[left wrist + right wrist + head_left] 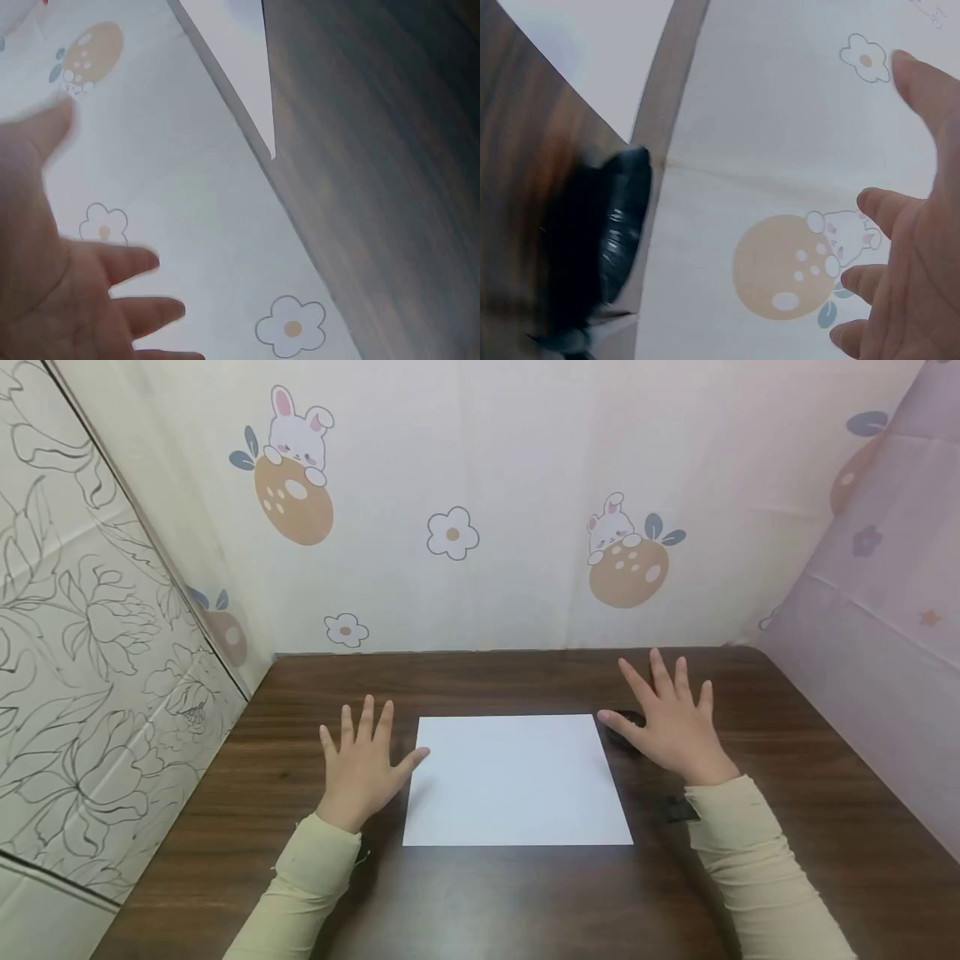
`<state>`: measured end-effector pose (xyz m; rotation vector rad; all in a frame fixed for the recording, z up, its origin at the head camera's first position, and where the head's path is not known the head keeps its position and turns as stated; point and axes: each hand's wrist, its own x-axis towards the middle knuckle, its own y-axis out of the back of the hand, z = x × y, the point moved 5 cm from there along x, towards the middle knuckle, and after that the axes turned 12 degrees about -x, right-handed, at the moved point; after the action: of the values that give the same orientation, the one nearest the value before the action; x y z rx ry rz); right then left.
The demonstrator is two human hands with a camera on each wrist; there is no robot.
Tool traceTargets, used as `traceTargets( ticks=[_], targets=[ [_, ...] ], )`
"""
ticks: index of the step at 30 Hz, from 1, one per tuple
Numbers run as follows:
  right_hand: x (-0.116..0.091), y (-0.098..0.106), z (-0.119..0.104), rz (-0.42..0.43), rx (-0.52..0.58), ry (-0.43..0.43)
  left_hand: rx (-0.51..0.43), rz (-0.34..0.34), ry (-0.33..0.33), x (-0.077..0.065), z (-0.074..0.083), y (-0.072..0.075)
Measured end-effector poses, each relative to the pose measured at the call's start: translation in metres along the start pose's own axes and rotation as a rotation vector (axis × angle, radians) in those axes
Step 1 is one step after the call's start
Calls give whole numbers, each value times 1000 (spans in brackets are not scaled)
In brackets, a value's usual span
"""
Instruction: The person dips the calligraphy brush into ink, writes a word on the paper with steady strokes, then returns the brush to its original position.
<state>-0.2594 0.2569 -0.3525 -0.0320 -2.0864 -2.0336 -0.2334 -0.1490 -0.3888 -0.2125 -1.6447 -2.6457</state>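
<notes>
A white sheet of paper (517, 785) lies flat on the dark wood table. My left hand (362, 777) hovers with fingers spread over the table at the sheet's left, its thumb overlapping the left edge in the head view. To the right of the sheet, my right hand (678, 735) is held up with its fingers fanned out. Partly hidden beneath it is a black, shiny thing (626, 225), blurred in the right wrist view; I cannot tell its kind. Both palms hold nothing, as the left wrist view of the left hand (52, 277) also shows.
Behind the table (480, 677) hangs a pale cloth (525, 460) printed with rabbits and flowers. A flower-line panel (97, 635) stands along the left, and a lilac-tinted cloth (885, 585) along the right. A small black item (677, 809) shows beside the right cuff.
</notes>
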Motion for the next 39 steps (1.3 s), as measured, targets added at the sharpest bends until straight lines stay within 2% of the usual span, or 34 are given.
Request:
traceTargets(
  ticks=[4, 9, 14, 17, 21, 26, 32, 39],
  targets=[
    [5, 18, 7, 38, 39, 8, -42, 79, -58, -2, 3, 10],
    [14, 41, 18, 65, 143, 15, -46, 162, -149, -10, 5, 22],
    [26, 50, 32, 7, 258, -5, -62, 223, -232, -21, 7, 28],
    [34, 49, 40, -32, 319, -40, -91, 220, -266, -28, 8, 28],
    [44, 43, 48, -71, 386, -105, -102, 164, -302, -38, 11, 23],
    [56, 32, 56, -73, 448, -151, -85, 31, -335, -48, 17, 11],
    [68, 8, 62, -90, 461, -204, -67, -119, -374, -57, 23, -4],
    [78, -20, 65, -122, 463, -229, -82, -267, -387, -61, 27, -16]
  ],
)
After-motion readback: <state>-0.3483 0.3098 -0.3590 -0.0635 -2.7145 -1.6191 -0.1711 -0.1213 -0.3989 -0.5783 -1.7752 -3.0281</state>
